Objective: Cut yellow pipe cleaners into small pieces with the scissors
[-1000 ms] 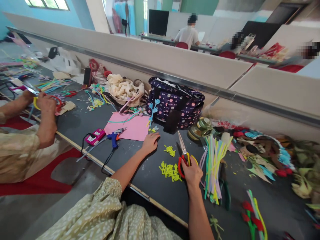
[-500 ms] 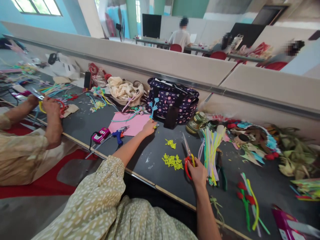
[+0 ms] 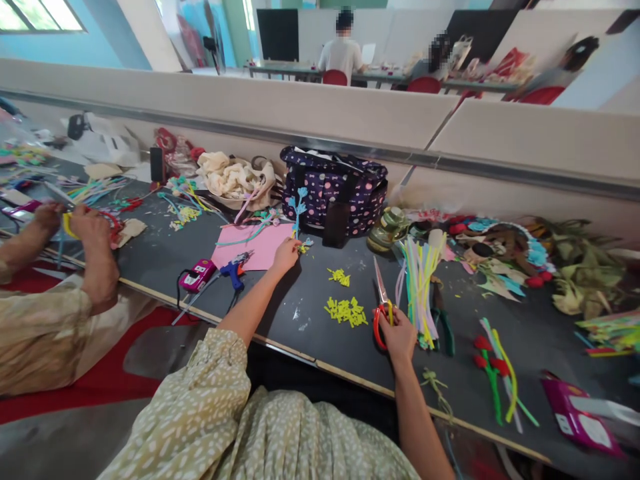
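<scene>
My right hand [image 3: 399, 337] grips a pair of scissors [image 3: 381, 287] by its red and yellow handles, the blades pointing away over the dark table. To its left lie a pile of short yellow-green cut pieces [image 3: 346, 311] and a smaller cluster [image 3: 340, 277]. My left hand [image 3: 287, 255] is at the right edge of a pink sheet [image 3: 233, 241], fingers pinched beside small yellow and blue bits [image 3: 306, 245]; what they hold is hidden. A blue fuzzy flower stem [image 3: 300, 203] rises just beyond those fingers, before the bag. A bundle of pastel pipe cleaners [image 3: 423, 293] lies right of the scissors.
A blue glue gun [image 3: 234, 269] and a magenta box [image 3: 197, 275] sit left of my forearm. The patterned bag [image 3: 333, 190] stands against the partition. Pliers [image 3: 444, 320], red flowers [image 3: 493, 367] and another magenta device [image 3: 575, 417] lie rightward. A co-worker's hands [image 3: 83, 223] hold scissors at left.
The view has tilted down slightly, shifting the scene up. My right hand and the scissors have moved a little rightward from the yellow pieces. My left hand stays by the pink sheet.
</scene>
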The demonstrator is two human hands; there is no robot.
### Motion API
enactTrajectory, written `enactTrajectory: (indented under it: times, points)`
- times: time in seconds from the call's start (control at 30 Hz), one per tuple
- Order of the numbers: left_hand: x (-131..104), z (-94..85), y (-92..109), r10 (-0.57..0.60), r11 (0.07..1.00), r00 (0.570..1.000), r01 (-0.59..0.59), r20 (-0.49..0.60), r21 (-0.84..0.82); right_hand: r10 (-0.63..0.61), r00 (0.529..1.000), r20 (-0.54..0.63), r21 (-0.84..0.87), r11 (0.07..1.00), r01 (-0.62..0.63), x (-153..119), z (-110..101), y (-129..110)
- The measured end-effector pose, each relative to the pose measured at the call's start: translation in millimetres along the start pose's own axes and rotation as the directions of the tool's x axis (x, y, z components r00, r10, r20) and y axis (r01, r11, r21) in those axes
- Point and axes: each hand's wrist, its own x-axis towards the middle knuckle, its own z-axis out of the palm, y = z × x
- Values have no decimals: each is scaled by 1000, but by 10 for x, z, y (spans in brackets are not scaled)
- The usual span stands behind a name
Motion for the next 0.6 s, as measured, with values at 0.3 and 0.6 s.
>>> enactTrajectory:
  times: [0.3, 0.6]
  points:
    - [183, 115, 42, -82, 945, 971, 148, 226, -292, 114, 993, 28, 24, 993, -114, -31, 16, -2]
    - [370, 50, -103, -137, 991, 986, 136, 99, 10, 87, 996, 37, 24, 996, -88, -54, 0, -29]
